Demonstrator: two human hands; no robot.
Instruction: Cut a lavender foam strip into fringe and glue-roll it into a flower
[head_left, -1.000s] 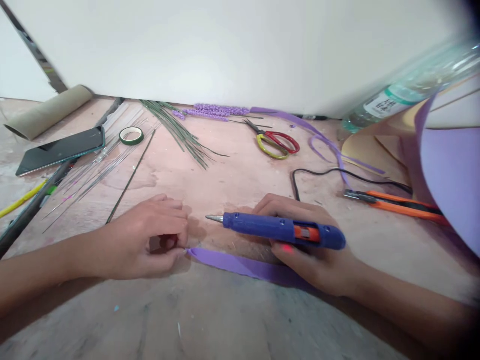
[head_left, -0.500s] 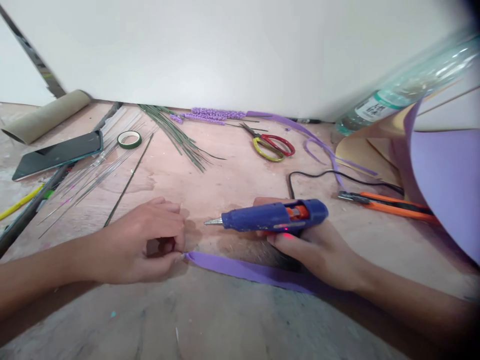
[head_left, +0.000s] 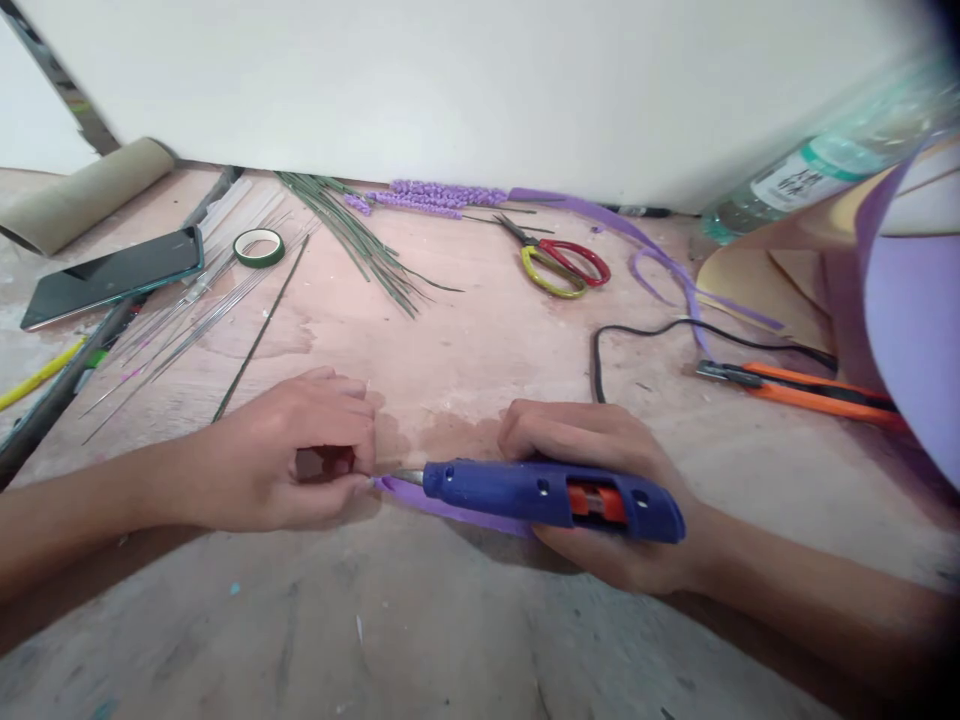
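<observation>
Between the thumb and fingers of my left hand [head_left: 304, 455] is pinched the end of a purple paper strip [head_left: 457, 508], which runs right across the table and passes under my right hand. My right hand [head_left: 607, 440] is wrapped around a blue hot glue gun [head_left: 499, 490]. Its metal nozzle [head_left: 407, 478] points left, over the strip and close to my left fingertips; whether it touches the paper I cannot tell. The gun hides part of the strip and most of my right palm.
Behind my hands lie red-and-yellow-handled scissors [head_left: 566, 268], green wire stems [head_left: 360, 245], purple flower spikes [head_left: 442, 198] and green tape [head_left: 259, 248]. A phone [head_left: 112, 278] and cardboard tube [head_left: 86, 195] are left. An orange cutter [head_left: 817, 392], black cord [head_left: 598, 360] and bottle [head_left: 799, 185] stand right.
The glue gun has moved down and left, and its nozzle now hangs over the strip near my left fingers. My left hand keeps its pinch. The whole view has shifted slightly.
</observation>
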